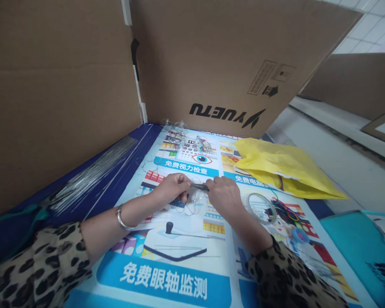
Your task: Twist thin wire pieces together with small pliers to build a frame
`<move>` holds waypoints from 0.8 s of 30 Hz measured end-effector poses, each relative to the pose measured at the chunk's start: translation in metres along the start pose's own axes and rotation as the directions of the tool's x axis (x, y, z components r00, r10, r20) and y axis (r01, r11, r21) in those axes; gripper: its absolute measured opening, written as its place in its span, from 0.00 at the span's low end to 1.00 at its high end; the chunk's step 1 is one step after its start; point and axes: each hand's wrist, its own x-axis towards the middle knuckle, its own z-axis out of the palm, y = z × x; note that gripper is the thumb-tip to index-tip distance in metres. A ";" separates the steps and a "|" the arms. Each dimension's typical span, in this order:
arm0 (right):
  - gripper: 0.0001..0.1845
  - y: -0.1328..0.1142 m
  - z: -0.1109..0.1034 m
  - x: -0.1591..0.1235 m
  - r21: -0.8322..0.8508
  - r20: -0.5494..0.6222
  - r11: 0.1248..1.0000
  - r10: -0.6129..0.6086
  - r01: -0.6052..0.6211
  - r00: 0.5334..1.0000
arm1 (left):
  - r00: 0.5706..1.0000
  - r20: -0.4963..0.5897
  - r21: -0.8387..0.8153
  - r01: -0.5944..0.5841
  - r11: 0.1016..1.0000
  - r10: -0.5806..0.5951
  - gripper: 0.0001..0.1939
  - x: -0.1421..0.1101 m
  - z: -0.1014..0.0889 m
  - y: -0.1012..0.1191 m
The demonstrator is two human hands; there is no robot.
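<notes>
My right hand (223, 194) is closed around a slim dark metal tool (199, 187) that looks like the tip of pliers or tweezers; most of it is hidden in my fist. Its tip points left and meets the fingertips of my left hand (176, 187). The thumb and forefinger of that hand are pinched together where the tool ends. Loops of thin wire (192, 208) show just below and between my hands, over the printed poster (179, 273). Whether the left fingers grip the wire or the tool's tip is too small to tell.
Cardboard panels (186, 64) stand behind and left. Straight wires (96, 171) and a teal-handled tool (28, 214) lie left. Fine wire tangles (203, 145) are at the back. A clear ring (250, 205), coloured strands (288, 212), a yellow bag (285, 167) and a teal folder (356, 248) lie right.
</notes>
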 end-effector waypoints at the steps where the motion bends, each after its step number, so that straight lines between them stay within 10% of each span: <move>1: 0.10 0.000 0.000 0.000 0.001 0.010 1.000 0.003 -0.003 1.000 | 1.000 -0.006 -0.006 -0.001 1.000 0.001 0.06 0.000 0.000 0.000; 24: 0.09 0.000 0.002 0.001 0.028 0.071 0.999 0.014 -0.016 0.997 | 1.000 -0.022 0.015 0.002 1.000 -0.002 0.06 -0.001 0.002 -0.001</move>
